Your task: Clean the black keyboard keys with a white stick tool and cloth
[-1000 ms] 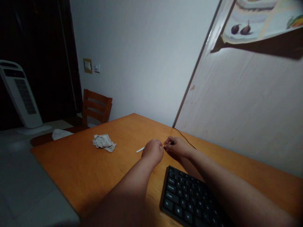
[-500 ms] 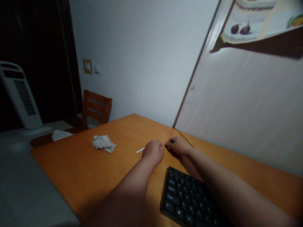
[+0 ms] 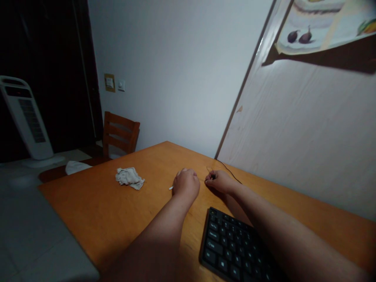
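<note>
My left hand (image 3: 186, 183) is closed above the table, back of the hand towards me; whatever its fingers hold is hidden. From its left side sticks out the end of a thin white stick (image 3: 171, 188); I cannot tell whether it is gripped or lies on the table. Just to the right, my right hand (image 3: 220, 181) pinches a small dark object (image 3: 213, 177) whose kind is unclear. A thin wire-like loop (image 3: 209, 169) rises beside those fingers. A faint thin line seems to span the small gap between both hands.
A black keyboard (image 3: 232, 246) lies under my right forearm on the wooden table (image 3: 152, 164). A crumpled cloth (image 3: 129, 178) is at the left. A black cable (image 3: 229, 171) runs by the wall. Beyond stand a chair (image 3: 121, 131) and a tower fan (image 3: 29, 117).
My left hand has shifted slightly left, away from the right hand, and covers more of the white stick. The right hand has barely moved; its dark object shows a little lower among the fingers.
</note>
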Motion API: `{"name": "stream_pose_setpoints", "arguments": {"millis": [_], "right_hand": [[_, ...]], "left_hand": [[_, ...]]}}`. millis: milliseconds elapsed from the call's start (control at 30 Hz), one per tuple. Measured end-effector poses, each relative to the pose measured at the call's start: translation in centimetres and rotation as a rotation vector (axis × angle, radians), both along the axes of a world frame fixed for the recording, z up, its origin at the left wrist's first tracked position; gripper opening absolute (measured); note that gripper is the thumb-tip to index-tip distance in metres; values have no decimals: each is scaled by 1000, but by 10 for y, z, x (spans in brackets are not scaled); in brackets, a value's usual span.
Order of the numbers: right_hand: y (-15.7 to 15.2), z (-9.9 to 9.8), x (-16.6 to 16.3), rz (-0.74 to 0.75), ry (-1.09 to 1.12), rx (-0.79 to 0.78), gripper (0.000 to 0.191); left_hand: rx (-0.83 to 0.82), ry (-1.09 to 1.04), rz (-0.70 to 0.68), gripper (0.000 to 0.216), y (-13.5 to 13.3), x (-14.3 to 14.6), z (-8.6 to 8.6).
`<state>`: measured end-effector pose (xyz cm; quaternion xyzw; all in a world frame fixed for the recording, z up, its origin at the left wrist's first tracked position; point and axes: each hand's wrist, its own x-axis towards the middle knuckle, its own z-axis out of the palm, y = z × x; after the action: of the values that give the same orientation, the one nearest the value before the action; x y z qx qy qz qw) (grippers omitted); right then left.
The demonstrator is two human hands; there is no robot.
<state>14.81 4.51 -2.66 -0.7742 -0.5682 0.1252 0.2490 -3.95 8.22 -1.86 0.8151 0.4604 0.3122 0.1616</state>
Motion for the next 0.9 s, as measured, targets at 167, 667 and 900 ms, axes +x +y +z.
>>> {"name": "stream_pose_setpoints", "arguments": {"millis": [167,667,900], "right_hand": [[2,3,-4,-12,8,6,6],[-83,75,-16,-137,332,227,5],[-155,87,-36,-198,705,392,28]], "left_hand": [[9,43,95,26,-1,-7,5],[-120,272,122,25,3,-17,9],[-98,290,41,23,2,-19,9]]}}
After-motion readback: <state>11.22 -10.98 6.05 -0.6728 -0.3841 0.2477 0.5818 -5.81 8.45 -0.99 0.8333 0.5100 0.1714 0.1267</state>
